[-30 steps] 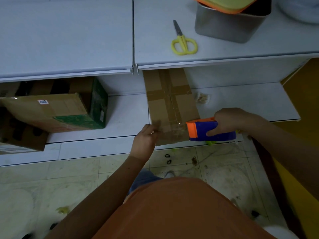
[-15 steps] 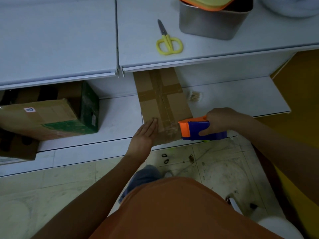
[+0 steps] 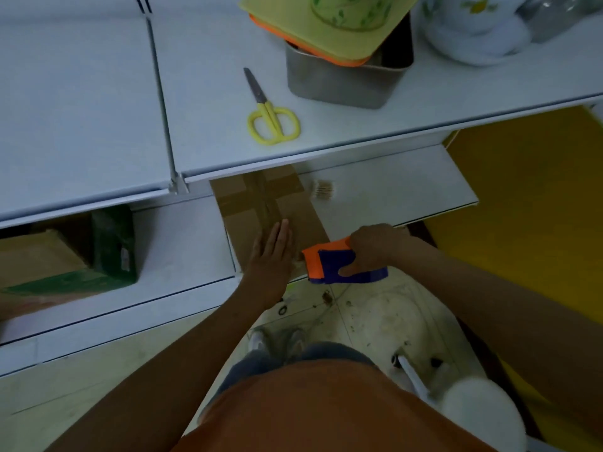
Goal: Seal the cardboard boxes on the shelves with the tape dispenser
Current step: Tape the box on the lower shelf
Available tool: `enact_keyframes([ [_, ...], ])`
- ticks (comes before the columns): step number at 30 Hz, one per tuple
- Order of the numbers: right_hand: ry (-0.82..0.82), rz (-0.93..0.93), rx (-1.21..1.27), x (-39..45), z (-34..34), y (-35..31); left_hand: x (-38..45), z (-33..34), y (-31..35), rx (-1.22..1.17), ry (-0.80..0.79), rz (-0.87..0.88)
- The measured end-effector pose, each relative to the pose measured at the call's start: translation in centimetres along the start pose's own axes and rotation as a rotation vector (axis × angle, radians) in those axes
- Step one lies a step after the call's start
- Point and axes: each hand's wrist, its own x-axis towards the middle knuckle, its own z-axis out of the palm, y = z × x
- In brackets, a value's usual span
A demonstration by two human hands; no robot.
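Observation:
A flat brown cardboard box (image 3: pixel 257 203) lies on the lower white shelf (image 3: pixel 391 194), crossed by strips of brown tape. My left hand (image 3: pixel 272 252) lies flat on the box's near end with straight fingers pressing the tape. My right hand (image 3: pixel 372 247) grips the orange and blue tape dispenser (image 3: pixel 339 265) at the box's front right corner, its orange nose close to my left hand. A second cardboard box (image 3: pixel 42 259) with a green side stands on the same shelf at the far left.
Yellow-handled scissors (image 3: pixel 269 115) lie on the upper shelf (image 3: pixel 81 102). Behind them stands a grey metal bin (image 3: pixel 339 83) topped with yellow and orange lids. A white bag (image 3: pixel 473 31) sits at the back right. A dirty tiled floor (image 3: pixel 368 318) is below.
My left hand has slid from the box's front left edge onto its top and now lies flat on the tape. The dispenser stays at the box's front edge in my right hand.

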Motion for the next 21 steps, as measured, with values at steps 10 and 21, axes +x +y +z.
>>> enact_keyframes([
  [10, 0.063, -0.175, -0.002, 1.0, 0.4, 3.7, 0.6, 0.4, -0.8, 0.072, -0.051, 0.021],
  [21, 0.200, -0.185, -0.032, 2.0, 3.6, 15.4, 0.7, -0.2, 1.5, 0.109, -0.082, -0.139],
])
